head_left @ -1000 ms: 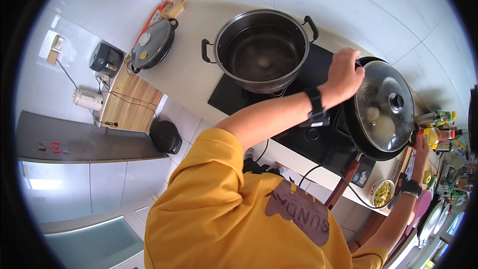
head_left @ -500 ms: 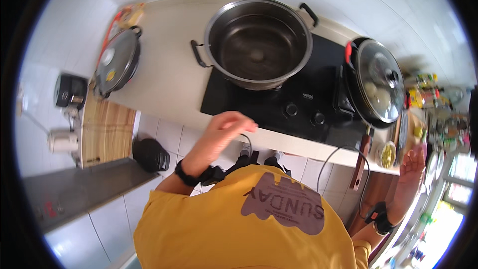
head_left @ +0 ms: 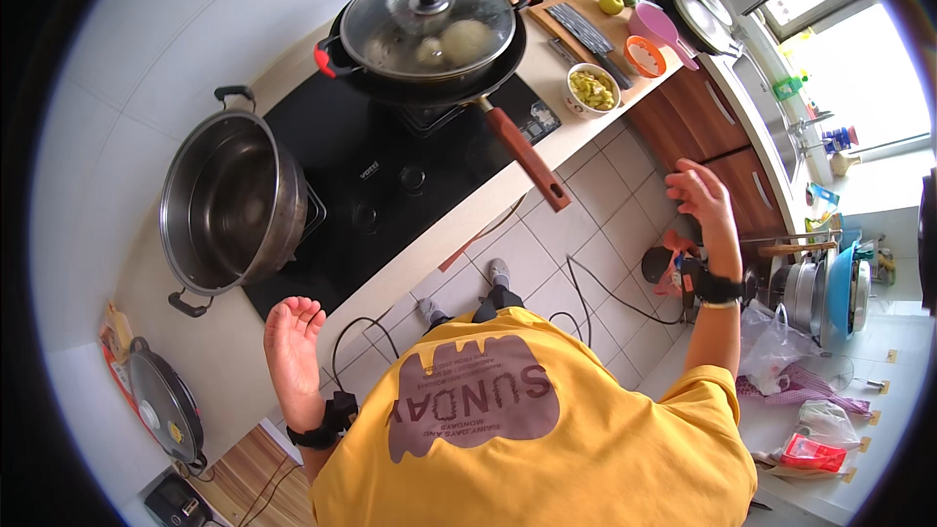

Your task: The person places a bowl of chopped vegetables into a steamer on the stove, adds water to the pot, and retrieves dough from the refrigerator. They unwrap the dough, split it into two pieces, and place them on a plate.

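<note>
My left hand (head_left: 294, 349) is raised near the counter's front edge, palm up and holding nothing, its fingers loosely bent. The large steel pot (head_left: 232, 205) stands beyond it on the left of the black stove (head_left: 366, 171). Out to the right, my right hand (head_left: 705, 205) hangs over the floor in front of the brown cabinets, empty with fingers apart. On the far burner a glass-lidded pan (head_left: 429, 24) rests over a wok with a wooden handle (head_left: 527, 158). Pale rounded food shows through its lid. Neither hand touches any cookware.
Right of the stove are a bowl of chopped yellow-green food (head_left: 592, 90), a cutting board (head_left: 576, 15) with a knife (head_left: 590, 39), an orange basket (head_left: 644, 57) and a pink strainer (head_left: 660, 27). Another lidded pan (head_left: 164, 400) stands at the lower left. Cables (head_left: 576, 283) trail over the floor.
My view has swung to the right, so the stove and pots appear further left. My right hand has come up into fuller view; both hands remain empty.
</note>
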